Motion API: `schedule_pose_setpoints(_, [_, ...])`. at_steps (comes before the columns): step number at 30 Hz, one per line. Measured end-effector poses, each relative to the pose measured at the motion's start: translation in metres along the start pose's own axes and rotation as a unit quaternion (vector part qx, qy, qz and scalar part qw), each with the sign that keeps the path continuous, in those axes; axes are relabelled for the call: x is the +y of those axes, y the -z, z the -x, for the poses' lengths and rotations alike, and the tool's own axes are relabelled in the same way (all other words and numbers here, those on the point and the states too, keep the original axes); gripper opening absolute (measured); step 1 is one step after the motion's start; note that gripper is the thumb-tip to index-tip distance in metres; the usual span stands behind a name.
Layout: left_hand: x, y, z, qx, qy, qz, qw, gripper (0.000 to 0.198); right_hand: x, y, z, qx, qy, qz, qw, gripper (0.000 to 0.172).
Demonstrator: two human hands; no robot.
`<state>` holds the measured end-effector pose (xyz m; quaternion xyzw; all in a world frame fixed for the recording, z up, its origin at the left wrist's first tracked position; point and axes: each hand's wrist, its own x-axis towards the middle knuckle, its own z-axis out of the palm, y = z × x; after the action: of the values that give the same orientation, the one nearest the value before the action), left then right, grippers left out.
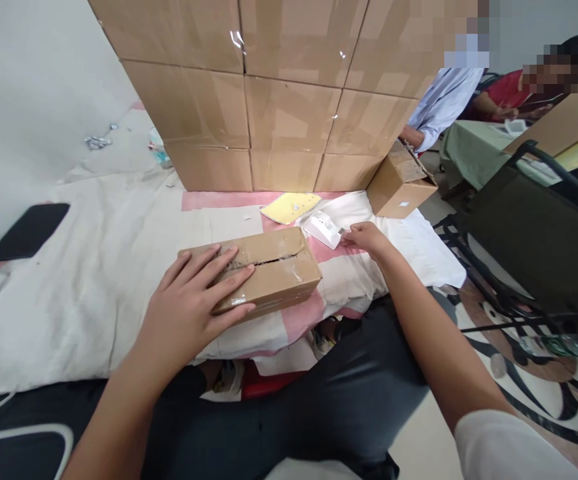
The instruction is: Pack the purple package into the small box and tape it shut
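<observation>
A brown cardboard box [279, 273] lies lengthwise on the cloth-covered surface, with a torn, slightly gaping seam along its top and clear tape on its end. My left hand [206, 287] rests flat on its left part, fingers spread. To the right of the box, my right hand [363, 238] is closed in a pinch beside a small white object [325, 228]. A small greyish piece shows at its fingertips; what exactly it grips is too small to tell. Just behind lies a yellow sheet [289, 208] with a tiny item on it.
Stacked, taped cartons [289, 120] form a wall at the back. Another carton [403, 180] stands at right, near a person's sleeve [441, 100]. A black flat object [29, 231] lies at left. A dark chair [533, 220] stands at right; a second person sits beyond.
</observation>
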<state>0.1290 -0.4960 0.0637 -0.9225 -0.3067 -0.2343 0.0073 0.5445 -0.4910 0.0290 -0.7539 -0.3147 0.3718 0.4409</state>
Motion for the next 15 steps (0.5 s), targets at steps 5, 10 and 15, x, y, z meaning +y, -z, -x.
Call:
schedule_pose_setpoints(5, [0.001,0.002,-0.001,-0.019,0.01,0.0,1.0,0.047,0.016,-0.005,0.001,0.026,0.049,0.029,0.998,0.05])
schedule_pose_setpoints(10, [0.003,0.003,-0.002,-0.02,0.01,-0.006,1.0,0.047,0.034,-0.01,0.003,0.057,0.085,0.046,0.994,0.049])
schedule_pose_setpoints(15, [0.005,0.003,-0.005,-0.024,0.012,-0.02,0.999,0.047,0.043,-0.018,0.018,0.111,0.11,0.074,0.985,0.046])
